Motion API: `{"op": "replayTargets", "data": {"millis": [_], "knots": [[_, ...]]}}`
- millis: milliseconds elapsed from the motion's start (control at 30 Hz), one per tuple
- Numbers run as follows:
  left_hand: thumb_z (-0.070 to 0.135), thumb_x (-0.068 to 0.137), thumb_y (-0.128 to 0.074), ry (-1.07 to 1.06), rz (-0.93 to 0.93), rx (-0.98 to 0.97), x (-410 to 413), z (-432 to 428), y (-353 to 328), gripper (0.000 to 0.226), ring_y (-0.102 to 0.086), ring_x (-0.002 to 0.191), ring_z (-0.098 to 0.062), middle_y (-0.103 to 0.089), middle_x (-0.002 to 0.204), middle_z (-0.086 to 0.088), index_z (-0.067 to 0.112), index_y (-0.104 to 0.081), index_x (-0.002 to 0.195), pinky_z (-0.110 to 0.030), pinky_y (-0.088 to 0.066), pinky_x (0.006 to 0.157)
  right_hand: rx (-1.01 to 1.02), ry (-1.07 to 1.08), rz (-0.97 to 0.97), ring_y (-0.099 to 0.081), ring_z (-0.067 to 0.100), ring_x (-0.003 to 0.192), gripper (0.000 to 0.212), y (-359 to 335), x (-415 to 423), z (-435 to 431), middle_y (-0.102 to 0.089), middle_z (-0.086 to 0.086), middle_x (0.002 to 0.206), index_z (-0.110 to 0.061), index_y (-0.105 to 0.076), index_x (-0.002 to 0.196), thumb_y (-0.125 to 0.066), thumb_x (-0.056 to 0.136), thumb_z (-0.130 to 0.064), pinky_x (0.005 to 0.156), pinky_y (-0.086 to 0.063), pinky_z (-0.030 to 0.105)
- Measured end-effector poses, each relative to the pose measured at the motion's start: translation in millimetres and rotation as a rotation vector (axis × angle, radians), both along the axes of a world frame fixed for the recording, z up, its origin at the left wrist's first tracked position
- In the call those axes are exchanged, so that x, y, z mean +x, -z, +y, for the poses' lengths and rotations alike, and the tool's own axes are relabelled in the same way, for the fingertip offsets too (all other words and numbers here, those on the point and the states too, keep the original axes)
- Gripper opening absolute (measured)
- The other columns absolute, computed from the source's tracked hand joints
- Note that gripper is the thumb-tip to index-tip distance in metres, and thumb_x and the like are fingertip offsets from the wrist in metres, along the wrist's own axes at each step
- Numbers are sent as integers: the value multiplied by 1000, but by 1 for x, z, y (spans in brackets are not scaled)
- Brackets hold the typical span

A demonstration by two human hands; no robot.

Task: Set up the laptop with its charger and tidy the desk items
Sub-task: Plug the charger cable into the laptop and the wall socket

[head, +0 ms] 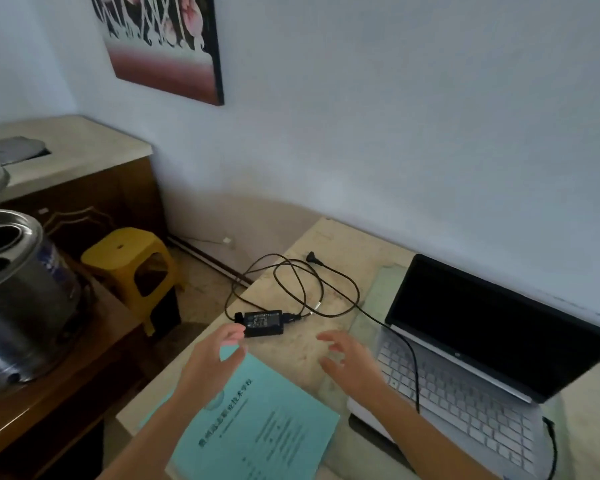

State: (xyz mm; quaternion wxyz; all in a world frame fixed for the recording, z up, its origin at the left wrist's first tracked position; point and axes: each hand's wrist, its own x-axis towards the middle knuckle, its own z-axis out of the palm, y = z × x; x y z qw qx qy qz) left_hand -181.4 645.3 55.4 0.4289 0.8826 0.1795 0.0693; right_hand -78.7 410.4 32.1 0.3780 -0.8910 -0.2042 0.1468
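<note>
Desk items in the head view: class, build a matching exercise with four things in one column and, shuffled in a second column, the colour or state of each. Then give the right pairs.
Things
1. laptop
2. charger brick
3. booklet
4. stool

Colour or state
A. yellow, standing on the floor left of the desk
B. open, with a dark screen
C. black, lying on the desk with its cable looped behind it
D. turquoise, lying flat at the desk's near edge

Pairs: 1-B, 2-C, 3-D, 4-A
</note>
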Motion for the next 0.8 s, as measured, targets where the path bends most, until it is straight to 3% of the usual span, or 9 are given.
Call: {"op": "replayTargets", "data": {"millis": [133,233,400,500,667,800], "knots": [[28,88,-61,79,-15,-58,24,49,-2,29,-56,103,3,-64,113,13,26,-58,117,-11,-38,78,-27,122,-4,-51,-5,102,43,-5,10,50,-52,-26,120,-40,-52,127,-66,87,-34,90,-44,19],[28,87,-60,127,8,-110,49,80,-1,34,-55,104,4,-62,115,14,26,-57,120,-16,-41,84,-39,216,9,-54,-4,102,47,-4,20,80,-55,-21,122,-42,-51,130,-66,86,-40,85,-45,17],[27,87,-61,241,60,-163,95,108,5,34,-57,107,-3,-61,112,13,25,-55,121,-22,-42,92,-41,374,12,-52,-5,105,45,0,35,115,-58,-20,123,-41,-54,128,-67,85,-39,90,-45,22],[34,88,-59,332,73,-132,124,101,11,33,-59,103,-4,-60,108,14,25,-55,120,-23,-45,91,-63,421,28,-51,-7,103,45,3,37,123,-56,-24,121,-42,-53,128,-67,85,-40,90,-44,20],[34,87,-60,418,142,-277,193,60,18,21,-58,93,2,-59,96,17,31,-55,107,-11,-41,68,-118,498,39,-54,-5,102,45,8,58,109,-56,-25,123,-40,-54,128,-67,85,-39,90,-44,19],[32,86,-60,382,302,-453,253,25,22,25,-64,88,-12,-68,98,-2,19,-61,107,-22,-49,70,-130,563,59,-54,-6,100,43,13,85,91,-58,-26,119,-38,-56,126,-67,84,-40,90,-45,19]]}}
